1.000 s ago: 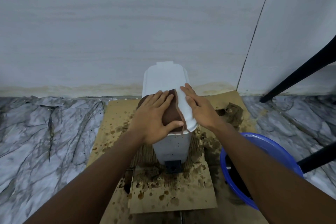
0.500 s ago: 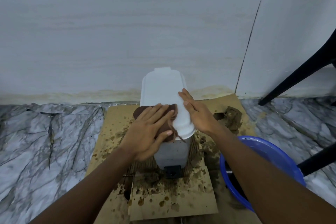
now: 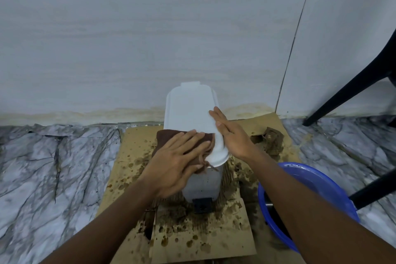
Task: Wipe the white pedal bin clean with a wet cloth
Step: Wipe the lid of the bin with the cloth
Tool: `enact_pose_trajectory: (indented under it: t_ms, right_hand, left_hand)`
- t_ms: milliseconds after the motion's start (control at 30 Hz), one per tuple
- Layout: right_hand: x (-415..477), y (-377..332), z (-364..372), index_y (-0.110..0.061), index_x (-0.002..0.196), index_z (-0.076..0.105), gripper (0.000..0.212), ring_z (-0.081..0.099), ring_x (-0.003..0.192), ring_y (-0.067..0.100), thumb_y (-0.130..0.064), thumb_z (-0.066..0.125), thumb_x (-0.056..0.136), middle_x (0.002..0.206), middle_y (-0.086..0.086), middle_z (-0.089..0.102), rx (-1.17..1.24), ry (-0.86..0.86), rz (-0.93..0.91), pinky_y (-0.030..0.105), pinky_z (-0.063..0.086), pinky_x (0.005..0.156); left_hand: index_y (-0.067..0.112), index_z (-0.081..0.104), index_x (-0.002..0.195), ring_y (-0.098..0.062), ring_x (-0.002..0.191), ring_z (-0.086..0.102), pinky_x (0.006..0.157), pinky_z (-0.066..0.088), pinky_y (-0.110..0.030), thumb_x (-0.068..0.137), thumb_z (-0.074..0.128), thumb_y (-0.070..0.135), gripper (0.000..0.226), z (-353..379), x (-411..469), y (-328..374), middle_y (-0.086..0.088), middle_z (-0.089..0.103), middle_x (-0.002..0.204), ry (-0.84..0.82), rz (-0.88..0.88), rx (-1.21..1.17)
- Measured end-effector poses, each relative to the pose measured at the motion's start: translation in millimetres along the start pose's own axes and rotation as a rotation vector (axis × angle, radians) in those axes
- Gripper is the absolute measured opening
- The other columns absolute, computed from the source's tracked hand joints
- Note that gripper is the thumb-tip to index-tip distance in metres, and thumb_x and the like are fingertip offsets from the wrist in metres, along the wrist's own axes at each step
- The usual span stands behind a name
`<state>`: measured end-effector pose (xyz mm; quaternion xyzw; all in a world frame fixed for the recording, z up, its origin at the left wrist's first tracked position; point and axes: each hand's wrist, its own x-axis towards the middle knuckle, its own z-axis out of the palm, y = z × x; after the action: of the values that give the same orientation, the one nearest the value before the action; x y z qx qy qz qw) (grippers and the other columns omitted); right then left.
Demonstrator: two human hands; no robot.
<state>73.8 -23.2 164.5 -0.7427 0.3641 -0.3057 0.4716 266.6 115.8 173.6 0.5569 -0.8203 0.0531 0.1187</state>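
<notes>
Leftward now slides the brown cloth (image 3: 171, 138) (lid mostly clean) across white pedal bin (image 3: 190, 109).

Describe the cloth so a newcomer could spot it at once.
Find the white pedal bin standing on spattered cardboard against the wall. On the near end of its lid, under the flat left hand, lies the cloth. It is dark brown, with a frayed strand dangling.

Stained cardboard (image 3: 199, 240) covers marble floor (image 3: 53, 173); blue basin (image 3: 325, 186) near black chair legs (image 3: 347, 96).
</notes>
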Motion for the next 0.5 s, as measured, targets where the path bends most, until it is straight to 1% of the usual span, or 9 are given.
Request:
enact_pose_trajectory:
  t_ms: [67,133,167,200,267,367,433,467,500]
  right_hand:
    - [0.7,-0.3,0.9,-0.027,0.15,0.043,0.041,0.018,0.15,-0.001,-0.022,0.035,0.11,0.156,-0.026,0.022,0.006,0.006,0.006,0.033,0.014,0.127]
    - [1.2,-0.7,0.3,-0.028,0.15,0.044,0.041,0.019,0.15,-0.001,-0.022,0.036,0.11,0.156,-0.026,0.023,0.019,0.016,0.014,0.033,0.015,0.127]
    - [1.2,-0.5,-0.2,-0.028,0.149,0.045,0.041,0.019,0.15,-0.001,-0.022,0.036,0.11,0.157,-0.025,0.024,0.026,0.019,0.014,0.032,0.015,0.127]
    - [1.0,-0.5,-0.7,-0.028,0.149,0.046,0.041,0.02,0.15,-0.001,-0.021,0.036,0.11,0.159,-0.022,0.025,0.031,0.02,0.011,0.031,0.016,0.127]
    - [-0.6,-1.7,-1.2,-0.026,0.149,0.047,0.042,0.021,0.15,0.0,-0.017,0.035,0.11,0.162,-0.017,0.025,0.043,0.017,0.011,0.027,0.017,0.125]
    - [-2.9,-3.5,-1.9,-0.025,0.149,0.047,0.041,0.021,0.15,-0.001,-0.017,0.035,0.11,0.163,-0.016,0.026,0.045,0.006,0.011,0.027,0.016,0.125]
    - [-3.2,-4.4,-1.5,-0.025,0.15,0.045,0.042,0.02,0.15,-0.001,-0.019,0.035,0.11,0.162,-0.017,0.025,0.016,0.001,0.007,0.028,0.015,0.126]
    - [-3.3,-4.9,-0.8,-0.026,0.15,0.045,0.042,0.02,0.15,-0.001,-0.02,0.035,0.11,0.163,-0.017,0.024,0.004,0.004,0.006,0.029,0.015,0.126]
    - [-3.6,-5.9,-0.1,-0.025,0.15,0.044,0.042,0.02,0.15,0.0,-0.021,0.035,0.11,0.163,-0.017,0.024,0.001,0.008,0.008,0.029,0.015,0.126]
  left_hand:
    - [0.032,0.024,0.16,-0.008,0.156,0.004,0.127,0.007,-0.039,0.105,0.024,0.055,0.059,-6.9,3.4,-8.1,0.007,0.018,0.168,-0.001,-0.144,-0.072]
    - [0.033,0.019,0.16,-0.009,0.156,-0.001,0.128,0.0,-0.037,0.102,0.015,0.061,0.065,-10.8,12.4,-3.0,0.007,0.013,0.169,-0.022,-0.246,-0.054]
    - [0.032,0.015,0.161,-0.01,0.156,-0.003,0.127,-0.005,-0.036,0.101,0.011,0.061,0.067,-11.3,17.7,4.4,0.006,0.009,0.169,-0.035,-0.259,-0.026]
    - [0.031,0.012,0.162,-0.011,0.156,-0.006,0.126,-0.008,-0.035,0.102,0.011,0.06,0.066,-10.6,22.8,13.5,0.005,0.007,0.169,-0.043,-0.246,-0.004]
    - [0.03,0.011,0.162,-0.013,0.156,-0.007,0.127,-0.008,-0.036,0.105,0.016,0.055,0.062,-7.7,29.2,31.4,0.004,0.006,0.169,-0.047,-0.174,0.018]
    - [0.027,0.019,0.161,-0.016,0.157,0.001,0.128,0.002,-0.039,0.107,0.024,0.049,0.058,0.3,20.5,38.2,0.001,0.015,0.169,-0.017,-0.043,0.043]
    - [0.027,0.02,0.161,-0.016,0.157,0.006,0.127,0.006,-0.04,0.108,0.026,0.048,0.057,3.4,6.0,27.3,0.001,0.018,0.168,0.011,0.031,0.054]
    - [0.028,0.019,0.161,-0.015,0.157,0.007,0.127,0.008,-0.041,0.108,0.025,0.05,0.057,4.4,-1.2,18.8,0.001,0.018,0.168,0.028,0.031,0.032]
    - [0.03,0.019,0.161,-0.014,0.157,0.007,0.127,0.009,-0.043,0.107,0.023,0.052,0.058,4.5,-6.5,9.0,0.002,0.019,0.168,0.048,-0.012,-0.013]
